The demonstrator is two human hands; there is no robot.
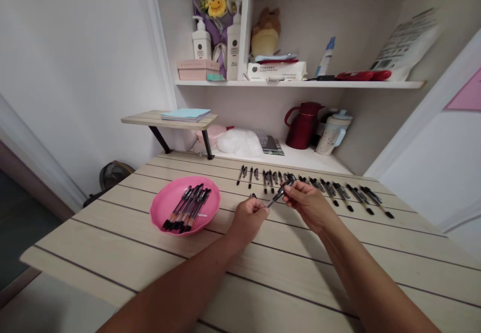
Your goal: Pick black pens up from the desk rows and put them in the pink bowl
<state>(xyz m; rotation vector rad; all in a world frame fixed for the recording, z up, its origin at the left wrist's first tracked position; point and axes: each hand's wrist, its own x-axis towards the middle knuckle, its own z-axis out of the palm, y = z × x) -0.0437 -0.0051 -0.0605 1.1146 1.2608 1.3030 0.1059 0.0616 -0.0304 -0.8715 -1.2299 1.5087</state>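
A black pen (278, 194) spans the gap between my two hands, tilted up to the right. My left hand (246, 219) is closed, pinching the pen's thin lower left end. A small black piece (253, 196) shows just above its fingers; I cannot tell if it is in the hand. The fingers of my right hand (307, 204) close on the thicker black upper end. Left of my hands, a pink scalloped bowl (158, 200) holds several black-capped pens (188, 209). Behind and to the right, more pens (330, 193) and separate black caps (256, 174) lie in a row.
The slatted wooden table (300, 273) carries a small raised stand (130, 118) with papers (186, 114) on top. At the back are a white plastic bag (240, 142), a dark red jug (303, 125) and a pale tumbler (332, 133). A shelf (319, 84) of bottles and boxes hangs above.
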